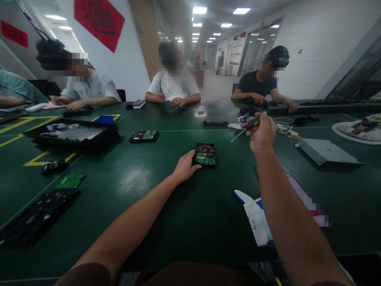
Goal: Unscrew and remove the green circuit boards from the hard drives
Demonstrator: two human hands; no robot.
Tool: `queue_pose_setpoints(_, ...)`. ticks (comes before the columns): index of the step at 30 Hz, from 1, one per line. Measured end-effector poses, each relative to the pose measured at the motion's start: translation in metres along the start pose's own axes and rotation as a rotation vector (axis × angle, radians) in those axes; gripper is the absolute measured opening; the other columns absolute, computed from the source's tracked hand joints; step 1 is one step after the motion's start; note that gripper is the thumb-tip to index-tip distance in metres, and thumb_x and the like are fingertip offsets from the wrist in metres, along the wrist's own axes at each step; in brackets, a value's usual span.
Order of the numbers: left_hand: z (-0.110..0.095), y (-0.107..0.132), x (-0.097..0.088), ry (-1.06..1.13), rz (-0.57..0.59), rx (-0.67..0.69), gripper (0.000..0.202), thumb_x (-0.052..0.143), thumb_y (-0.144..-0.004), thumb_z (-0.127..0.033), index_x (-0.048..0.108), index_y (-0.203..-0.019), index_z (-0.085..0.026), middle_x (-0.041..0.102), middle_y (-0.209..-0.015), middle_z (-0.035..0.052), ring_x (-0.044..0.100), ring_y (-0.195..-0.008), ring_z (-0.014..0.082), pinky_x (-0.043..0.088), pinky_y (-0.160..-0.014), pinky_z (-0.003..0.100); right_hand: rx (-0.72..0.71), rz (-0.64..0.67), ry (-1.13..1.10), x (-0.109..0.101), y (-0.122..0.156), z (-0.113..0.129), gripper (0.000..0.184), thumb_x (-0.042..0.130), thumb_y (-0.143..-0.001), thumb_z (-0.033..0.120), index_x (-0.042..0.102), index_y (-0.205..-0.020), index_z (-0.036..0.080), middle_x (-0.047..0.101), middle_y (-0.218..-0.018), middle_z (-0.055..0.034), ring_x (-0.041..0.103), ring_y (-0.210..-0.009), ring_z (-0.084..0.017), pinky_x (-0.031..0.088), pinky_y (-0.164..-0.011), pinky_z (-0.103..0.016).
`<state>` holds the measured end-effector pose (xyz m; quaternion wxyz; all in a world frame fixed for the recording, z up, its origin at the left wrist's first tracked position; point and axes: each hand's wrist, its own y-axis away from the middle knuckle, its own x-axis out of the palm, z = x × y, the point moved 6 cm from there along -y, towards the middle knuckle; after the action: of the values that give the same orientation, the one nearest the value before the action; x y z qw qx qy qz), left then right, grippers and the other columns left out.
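Note:
A hard drive [205,154] lies on the green table with its green circuit board facing up. My left hand [186,166] grips it, fingers along its left side and the thumb by its near edge. Raised to the right of the drive, my right hand [264,132] is closed round a screwdriver [252,123] with a black and yellow handle. The thin shaft slants down to the left, its tip in the air apart from the drive. A second hard drive [144,135] lies farther back on the left.
At left are a black tray [74,135], a green circuit board [70,181] and a black plastic part [40,212]. A grey metal box [329,152], a white and blue packet [256,224] and a phone-like pink screen [303,194] lie at right. Several people sit across the table [166,214].

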<state>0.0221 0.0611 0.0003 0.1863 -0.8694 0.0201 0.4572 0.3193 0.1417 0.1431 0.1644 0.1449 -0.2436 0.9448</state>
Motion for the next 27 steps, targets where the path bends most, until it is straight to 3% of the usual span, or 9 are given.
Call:
queue_pose_setpoints(2, -0.005, 0.003, -0.001, -0.033, -0.014, -0.012, 0.072, 0.07, -0.09, -0.043, 0.038, -0.15, -0.019, 0.057, -0.146, 0.0185, 0.053, -0.135, 0.0372, 0.044, -0.111, 0.054, 0.023, -0.007, -0.028, 0.001, -0.003, 0.007, 0.044, 0.055, -0.092, 0.068, 0.054, -0.099, 0.024, 0.066, -0.07, 0.0021, 0.067, -0.055, -0.014, 0.035, -0.034, -0.019)
queue_pose_setpoints(5, -0.021, 0.007, 0.003, -0.128, 0.022, -0.07, 0.095, 0.067, -0.084, -0.067, 0.032, -0.155, -0.015, 0.049, -0.152, 0.0228, 0.045, -0.14, 0.0418, 0.039, -0.114, 0.056, 0.027, -0.024, -0.08, 0.006, -0.005, 0.023, 0.04, 0.058, -0.093, 0.064, 0.056, -0.098, 0.024, 0.066, -0.068, 0.0029, 0.065, -0.054, -0.013, 0.033, -0.036, -0.019)
queue_pose_setpoints(7, -0.033, 0.007, 0.005, -0.195, 0.04, -0.15, 0.112, 0.063, -0.077, -0.081, 0.028, -0.157, -0.011, 0.04, -0.157, 0.0259, 0.039, -0.143, 0.0446, 0.035, -0.116, 0.055, 0.047, -0.049, -0.127, 0.01, -0.005, 0.034, 0.03, 0.055, -0.098, 0.053, 0.056, -0.099, 0.023, 0.067, -0.068, 0.0018, 0.064, -0.054, -0.013, 0.031, -0.038, -0.02)
queue_pose_setpoints(10, -0.054, -0.001, 0.011, -0.231, 0.051, -0.234, 0.127, 0.059, -0.069, -0.09, 0.021, -0.16, -0.01, 0.034, -0.159, 0.0287, 0.037, -0.142, 0.0485, 0.033, -0.114, 0.057, 0.017, -0.058, -0.187, 0.017, -0.007, 0.053, 0.024, 0.044, -0.104, 0.039, 0.058, -0.1, 0.019, 0.068, -0.069, -0.001, 0.064, -0.054, -0.013, 0.027, -0.039, -0.022)
queue_pose_setpoints(14, -0.071, -0.017, 0.024, -0.282, 0.006, -0.305, 0.13, 0.062, -0.069, -0.086, 0.016, -0.161, -0.006, 0.026, -0.16, 0.034, 0.034, -0.142, 0.0532, 0.029, -0.114, 0.06, -0.018, -0.017, -0.248, 0.026, -0.009, 0.071, 0.03, 0.045, -0.103, 0.043, 0.059, -0.099, 0.017, 0.068, -0.071, -0.0017, 0.064, -0.057, -0.011, 0.026, -0.042, -0.022)
queue_pose_setpoints(18, -0.075, -0.023, 0.032, -0.299, -0.047, -0.351, 0.12, 0.063, -0.076, -0.076, 0.015, -0.161, -0.006, 0.018, -0.163, 0.035, 0.032, -0.142, 0.0556, 0.026, -0.114, 0.063, -0.051, 0.035, -0.238, 0.03, -0.005, 0.081, 0.031, 0.049, -0.1, 0.046, 0.06, -0.101, 0.017, 0.068, -0.071, -0.0017, 0.064, -0.058, -0.012, 0.025, -0.043, -0.022)
queue_pose_setpoints(23, -0.071, -0.02, 0.028, -0.242, -0.064, -0.336, 0.114, 0.067, -0.078, -0.066, 0.014, -0.161, -0.008, 0.014, -0.164, 0.035, 0.031, -0.141, 0.0584, 0.024, -0.112, 0.066, -0.048, -0.018, -0.236, 0.022, -0.001, 0.084, 0.031, 0.047, -0.101, 0.044, 0.06, -0.102, 0.017, 0.068, -0.075, -0.0026, 0.065, -0.058, -0.012, 0.024, -0.043, -0.023)
queue_pose_setpoints(27, -0.061, -0.013, 0.02, -0.256, -0.08, -0.34, 0.113, 0.066, -0.078, -0.066, 0.016, -0.16, -0.006, 0.02, -0.16, 0.0376, 0.032, -0.139, 0.0596, 0.026, -0.109, 0.068, -0.017, -0.023, -0.241, 0.021, -0.001, 0.08, 0.028, 0.046, -0.102, 0.042, 0.059, -0.1, 0.018, 0.067, -0.072, -0.0018, 0.064, -0.057, -0.013, 0.022, -0.043, -0.023)
